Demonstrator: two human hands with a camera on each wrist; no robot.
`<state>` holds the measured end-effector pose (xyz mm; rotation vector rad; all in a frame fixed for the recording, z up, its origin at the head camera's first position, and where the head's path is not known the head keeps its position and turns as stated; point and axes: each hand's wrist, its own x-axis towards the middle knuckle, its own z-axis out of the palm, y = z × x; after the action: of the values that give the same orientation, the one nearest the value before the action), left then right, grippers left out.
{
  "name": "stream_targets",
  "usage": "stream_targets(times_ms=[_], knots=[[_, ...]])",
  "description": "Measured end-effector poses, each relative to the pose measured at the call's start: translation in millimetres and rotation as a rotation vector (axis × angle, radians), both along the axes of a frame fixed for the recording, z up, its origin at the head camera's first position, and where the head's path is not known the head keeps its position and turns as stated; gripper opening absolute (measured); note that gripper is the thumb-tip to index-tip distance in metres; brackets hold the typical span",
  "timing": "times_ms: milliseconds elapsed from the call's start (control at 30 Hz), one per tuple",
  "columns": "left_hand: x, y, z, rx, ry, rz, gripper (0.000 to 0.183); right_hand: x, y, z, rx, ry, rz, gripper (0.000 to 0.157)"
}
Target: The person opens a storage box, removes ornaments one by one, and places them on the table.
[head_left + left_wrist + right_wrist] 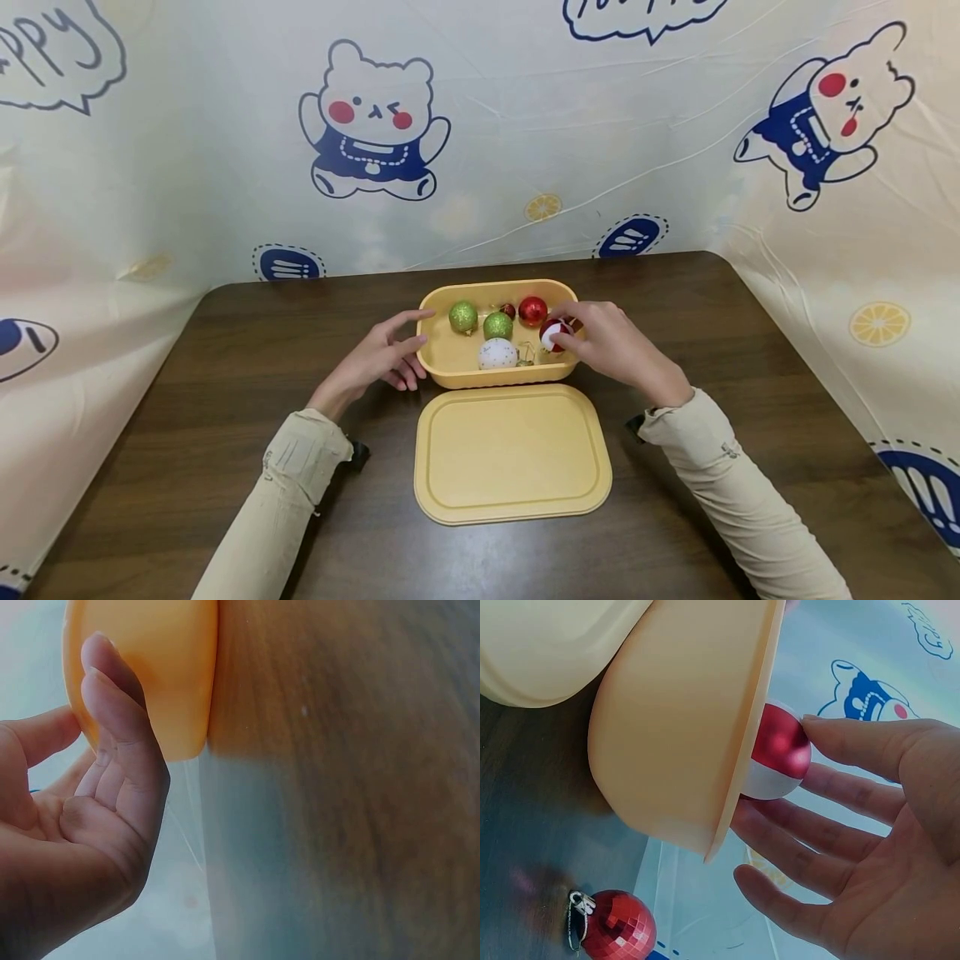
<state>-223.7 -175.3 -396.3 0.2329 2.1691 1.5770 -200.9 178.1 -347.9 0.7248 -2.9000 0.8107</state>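
Pinching a red-and-white ball [553, 337] between the curled thumb and fingers [791, 844] of the right hand [615, 342], just inside the 3 o'clock end of a yellow box [453, 354]. Liable to slip if squeezed off-centre, being round and apparently smooth. If dropped, likely to knock against a shiny red ball [533, 311] at 2 o'clock, or to roll towards a white speckled ball [498, 353] near 6. At 9 o'clock, with the left hand [378, 358] relaxed, half spread and touching the box without gripping anything. Perhaps too light a brace in case of a bump from the right knuckles, and so a chance of sliding the box. Beyond the 3 o'clock end, with a red faceted ball [620, 926] apparently on the table [735, 350]: easy to brush with the wrist and send rolling. At 6 o'clock, with a lid [513, 454] flat just beside the box, possibly in the way of a backward shove
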Motion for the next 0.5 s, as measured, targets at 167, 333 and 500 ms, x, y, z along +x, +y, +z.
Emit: stream_targets(times_ms=[167, 333, 500], knots=[[-1.0, -0.2, -1.2, -0.005, 0.001, 0.0, 0.05, 1.0, 0.5, 1.8, -0.006, -0.01, 0.001, 0.03], [-0.9, -0.2, -1.5, -0.003, 0.001, 0.001, 0.05, 1.1, 5.0, 5.7, -0.012, -0.003, 0.006, 0.029], [-0.7, -0.6, -1.6, -0.004, 0.001, 0.002, 0.05, -2.3, 16.0, 8.0, -0.023, 0.004, -0.008, 0.028]])
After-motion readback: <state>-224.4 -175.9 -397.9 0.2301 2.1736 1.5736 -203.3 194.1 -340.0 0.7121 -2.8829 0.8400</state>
